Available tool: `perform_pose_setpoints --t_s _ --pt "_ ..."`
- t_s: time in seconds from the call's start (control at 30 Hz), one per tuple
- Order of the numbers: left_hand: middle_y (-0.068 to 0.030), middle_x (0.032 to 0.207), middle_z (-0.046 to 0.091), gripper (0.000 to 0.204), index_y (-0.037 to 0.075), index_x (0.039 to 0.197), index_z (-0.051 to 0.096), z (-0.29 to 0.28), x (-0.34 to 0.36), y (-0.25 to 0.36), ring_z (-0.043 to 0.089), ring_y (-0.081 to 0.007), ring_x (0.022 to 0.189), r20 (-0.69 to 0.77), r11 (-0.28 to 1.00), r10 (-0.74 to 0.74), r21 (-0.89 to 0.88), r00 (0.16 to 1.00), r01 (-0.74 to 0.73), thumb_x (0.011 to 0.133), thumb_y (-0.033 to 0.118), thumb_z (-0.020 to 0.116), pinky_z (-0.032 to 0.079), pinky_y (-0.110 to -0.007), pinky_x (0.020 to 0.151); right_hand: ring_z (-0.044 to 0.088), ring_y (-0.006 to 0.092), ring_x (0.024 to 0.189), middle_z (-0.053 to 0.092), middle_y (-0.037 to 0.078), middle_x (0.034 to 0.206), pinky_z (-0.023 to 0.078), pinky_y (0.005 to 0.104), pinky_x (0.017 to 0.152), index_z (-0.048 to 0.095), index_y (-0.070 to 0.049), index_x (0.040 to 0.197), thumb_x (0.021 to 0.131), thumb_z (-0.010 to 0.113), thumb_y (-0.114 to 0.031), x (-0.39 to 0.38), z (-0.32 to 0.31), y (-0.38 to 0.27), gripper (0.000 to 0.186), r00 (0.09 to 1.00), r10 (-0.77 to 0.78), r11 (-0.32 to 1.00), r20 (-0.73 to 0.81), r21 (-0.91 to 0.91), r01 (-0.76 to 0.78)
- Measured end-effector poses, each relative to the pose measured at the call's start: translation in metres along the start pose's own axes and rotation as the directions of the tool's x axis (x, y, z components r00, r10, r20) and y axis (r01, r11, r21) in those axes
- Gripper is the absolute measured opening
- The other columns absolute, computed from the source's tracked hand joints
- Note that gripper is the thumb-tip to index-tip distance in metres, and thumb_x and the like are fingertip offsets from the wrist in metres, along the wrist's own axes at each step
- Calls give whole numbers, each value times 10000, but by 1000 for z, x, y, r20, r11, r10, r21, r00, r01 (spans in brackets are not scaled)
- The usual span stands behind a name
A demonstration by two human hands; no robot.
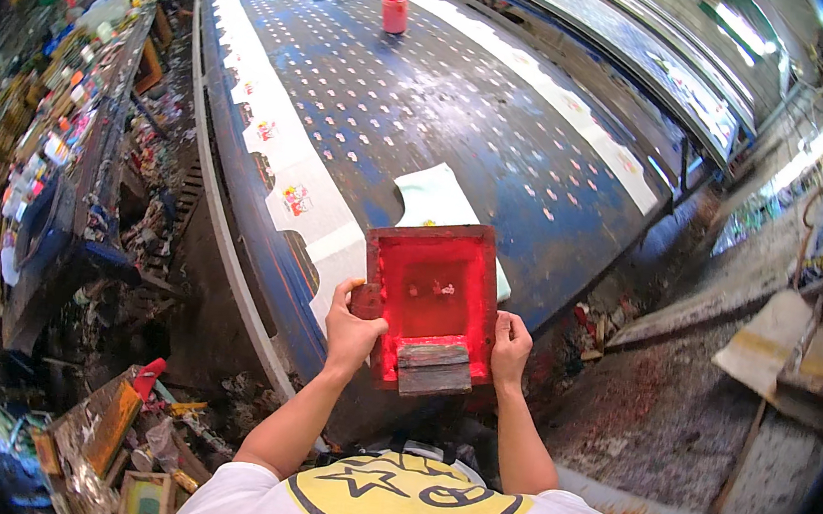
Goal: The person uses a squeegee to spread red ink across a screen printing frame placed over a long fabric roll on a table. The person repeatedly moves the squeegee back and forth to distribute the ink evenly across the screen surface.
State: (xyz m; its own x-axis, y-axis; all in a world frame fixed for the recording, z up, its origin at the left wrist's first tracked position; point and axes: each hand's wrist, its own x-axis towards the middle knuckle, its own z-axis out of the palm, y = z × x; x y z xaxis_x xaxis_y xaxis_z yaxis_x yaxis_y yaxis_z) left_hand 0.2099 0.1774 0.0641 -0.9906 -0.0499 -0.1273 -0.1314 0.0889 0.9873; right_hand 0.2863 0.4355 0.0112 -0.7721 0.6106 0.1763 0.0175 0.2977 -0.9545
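Note:
A wooden-framed printing screen (434,231), its inside coated in red ink, is held up in front of me over the near end of the long table. My left hand (351,336) is closed on its left side, at a small dark-red block (367,301) there. On the right side, my right hand (512,348) grips the frame's edge with curled fingers. A squeegee with a grey wooden grip (435,368) rests in the screen at its near edge. Beyond the screen, partly hidden by it, lies a pale cloth piece (433,195) on the table.
The long dark-blue table (350,80) carries rows of small pale spots. White cloth strips (291,159) with printed figures run along both sides. A red tub (394,16) stands farther up. Cluttered shelves (63,140) are at left, wooden scraps (108,426) at lower left, another table (671,79) at right.

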Motion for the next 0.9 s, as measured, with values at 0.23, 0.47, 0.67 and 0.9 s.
perform_pose_setpoints --t_s 0.23,0.47,0.67,0.9 --pt "-122 1184 700 717 -8 1370 535 42 37 4 700 -182 1062 -124 1000 -11 -17 992 9 694 -85 759 568 -316 939 541 109 736 606 12 770 448 321 658 708 23 999 1099 635 -283 85 8 9 330 990 -51 999 130 7 50" --pt "-120 1165 724 718 -13 1370 553 163 66 27 724 -176 1026 -115 998 -64 20 991 67 686 -84 760 590 -322 911 574 106 776 656 11 823 486 305 713 722 33 1049 1098 656 -282 171 -59 54 326 985 86 996 151 6 -88" --pt "-93 1143 718 733 6 1371 548 338 95 39 713 -162 999 -37 999 -5 -53 999 3 678 -103 761 582 -312 884 612 118 794 700 42 863 510 313 729 730 21 1066 1087 677 -274 288 -175 97 300 997 53 998 58 31 -55" --pt "-77 1083 692 785 54 1363 535 602 109 78 711 -167 905 167 995 61 -93 984 -46 637 -142 760 590 -313 768 672 198 823 745 109 931 529 356 756 738 12 1071 1084 675 -302 432 -378 144 321 991 30 994 -133 -97 -44"
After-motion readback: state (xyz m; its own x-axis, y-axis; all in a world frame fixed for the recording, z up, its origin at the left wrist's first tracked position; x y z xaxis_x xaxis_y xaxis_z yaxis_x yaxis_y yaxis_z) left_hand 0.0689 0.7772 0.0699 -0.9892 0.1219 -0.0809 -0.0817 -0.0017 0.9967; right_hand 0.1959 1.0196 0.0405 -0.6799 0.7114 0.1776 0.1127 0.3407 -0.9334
